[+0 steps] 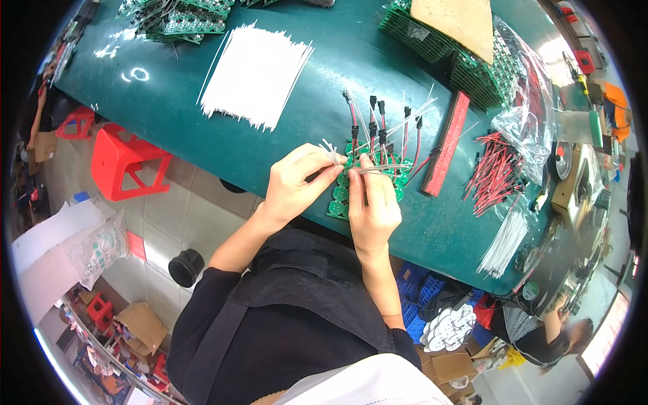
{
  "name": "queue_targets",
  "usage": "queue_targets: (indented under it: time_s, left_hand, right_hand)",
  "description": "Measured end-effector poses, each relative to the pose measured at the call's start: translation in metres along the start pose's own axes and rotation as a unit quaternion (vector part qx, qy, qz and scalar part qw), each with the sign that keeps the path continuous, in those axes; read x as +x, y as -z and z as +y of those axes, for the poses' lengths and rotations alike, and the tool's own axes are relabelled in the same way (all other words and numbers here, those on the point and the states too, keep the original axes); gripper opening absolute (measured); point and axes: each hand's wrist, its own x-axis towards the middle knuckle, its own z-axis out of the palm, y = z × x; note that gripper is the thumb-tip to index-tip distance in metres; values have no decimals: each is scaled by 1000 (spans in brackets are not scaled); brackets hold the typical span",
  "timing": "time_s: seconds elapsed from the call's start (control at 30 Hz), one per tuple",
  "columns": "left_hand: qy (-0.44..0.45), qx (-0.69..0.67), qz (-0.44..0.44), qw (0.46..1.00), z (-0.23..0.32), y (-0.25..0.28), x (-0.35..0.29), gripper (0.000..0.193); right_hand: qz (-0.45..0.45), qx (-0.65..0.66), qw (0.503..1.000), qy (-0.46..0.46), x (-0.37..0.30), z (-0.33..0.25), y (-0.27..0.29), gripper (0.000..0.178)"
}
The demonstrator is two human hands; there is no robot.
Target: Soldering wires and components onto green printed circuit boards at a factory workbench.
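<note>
A green circuit board panel [339,202] with round sections lies at the near edge of the table, partly covered by my hands. Red-and-black wires with black connectors [383,136] stand up from it, several of them crossed by thin white strips. My left hand [297,181] is closed in a pinch over the panel's left side, with white strip ends [329,150] sticking out past the fingertips. Close beside it, my right hand [373,212] pinches the same kind of pale strips [385,168], which run off to the right. The exact grip points are partly hidden by my fingers.
A red bar [446,145] lies right of the panel, then loose red-black wires [496,172] and white strips [505,241]. A broad layer of white strips [253,77] lies further back. Stacked circuit boards [482,77] stand back right, beside a clear plastic bag [533,111].
</note>
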Motion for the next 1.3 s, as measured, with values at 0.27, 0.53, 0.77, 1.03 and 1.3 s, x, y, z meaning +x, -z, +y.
queue_targets:
  time_s: [0.27,0.53,0.77,1.03,1.3]
  left_hand:
    - [1,42,-21,999,4,-3,-2,26]
    - [-4,39,5,999,8,-1,-2,26]
    - [27,-37,9,999,10,-12,-7,16]
    - [-22,20,12,999,5,-16,-6,15]
    - [-26,35,0,999,8,-18,-3,13]
  right_hand:
    - [46,51,990,-120,-7,7,12,12]
    - [43,28,994,-95,-7,10,11,10]
    - [30,4,998,-50,-4,10,11,14]
    - [40,28,997,-58,-8,10,14,19]
    - [55,82,991,-89,-12,24,30,15]
